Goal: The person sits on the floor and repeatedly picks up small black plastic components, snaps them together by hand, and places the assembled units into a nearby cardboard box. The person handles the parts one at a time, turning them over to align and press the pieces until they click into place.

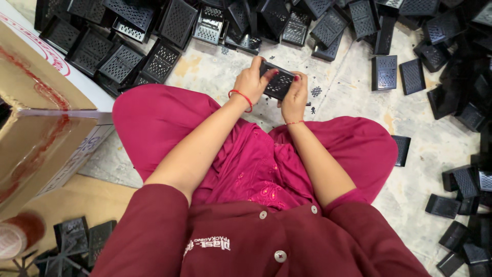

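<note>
The black grille [278,83], a flat perforated plastic piece, sits just above the middle of the frame, held between both hands over the floor in front of the crossed legs. Its long axis runs from upper left to lower right. The left hand [251,79] closes on the upper-left end, fingers curled over the top edge and thumb pressed on the face. The right hand [294,97] closes on the lower-right end, thumb on the near edge. Both grips are tight on the piece with no gap showing; neither hand is nearer than the other, since each has one end.

Below the piece lie the magenta trousers [169,128], the knees spreading to left and right of the frame. The bare patch of floor [338,87] just right of the hands gives open room, with small black flecks on it. Beyond, along the top of the frame, a pile [169,31] of like grilles lies heaped; more lie scattered down the right side [461,184]. A cardboard box [41,128] stands at the left edge, well apart from the hands.
</note>
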`<act>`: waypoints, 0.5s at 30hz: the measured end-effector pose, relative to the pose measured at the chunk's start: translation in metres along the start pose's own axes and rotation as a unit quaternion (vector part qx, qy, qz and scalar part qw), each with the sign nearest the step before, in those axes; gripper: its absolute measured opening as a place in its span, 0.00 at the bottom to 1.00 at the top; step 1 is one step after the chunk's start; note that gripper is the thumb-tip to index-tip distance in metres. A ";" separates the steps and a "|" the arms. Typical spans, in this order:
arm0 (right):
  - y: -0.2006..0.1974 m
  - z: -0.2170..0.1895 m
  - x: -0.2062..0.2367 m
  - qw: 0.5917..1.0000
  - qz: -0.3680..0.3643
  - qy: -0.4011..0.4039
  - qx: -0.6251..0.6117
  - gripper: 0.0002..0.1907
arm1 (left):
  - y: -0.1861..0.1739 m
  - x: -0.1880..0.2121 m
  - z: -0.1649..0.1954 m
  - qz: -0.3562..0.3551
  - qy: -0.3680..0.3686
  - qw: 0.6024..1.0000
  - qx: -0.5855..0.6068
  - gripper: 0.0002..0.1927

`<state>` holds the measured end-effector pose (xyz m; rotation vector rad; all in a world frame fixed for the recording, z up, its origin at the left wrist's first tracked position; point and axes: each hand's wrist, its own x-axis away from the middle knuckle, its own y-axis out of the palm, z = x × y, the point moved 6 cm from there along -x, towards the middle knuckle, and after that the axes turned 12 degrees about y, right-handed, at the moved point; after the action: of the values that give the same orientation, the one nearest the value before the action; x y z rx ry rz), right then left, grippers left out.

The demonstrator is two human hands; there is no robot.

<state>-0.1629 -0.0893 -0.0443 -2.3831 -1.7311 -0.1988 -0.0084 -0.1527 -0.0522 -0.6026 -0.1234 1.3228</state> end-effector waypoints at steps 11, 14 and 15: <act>-0.027 -0.004 -0.029 0.984 0.044 -0.048 0.168 0.28 | -0.246 0.048 0.021 0.348 0.148 0.924 0.060 0.20; -0.038 -0.026 -0.060 0.932 0.087 -0.160 0.313 0.32 | -0.395 0.139 0.003 0.363 0.060 0.880 -0.299 0.15; -0.041 -0.033 -0.070 0.907 0.099 -0.209 0.352 0.33 | -0.432 0.167 -0.011 0.329 -0.008 0.865 -0.380 0.14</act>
<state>-0.2234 -0.1490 -0.0243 -2.0865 -1.3404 0.8760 0.4160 -0.0520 0.1044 -1.3915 -0.5031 1.9472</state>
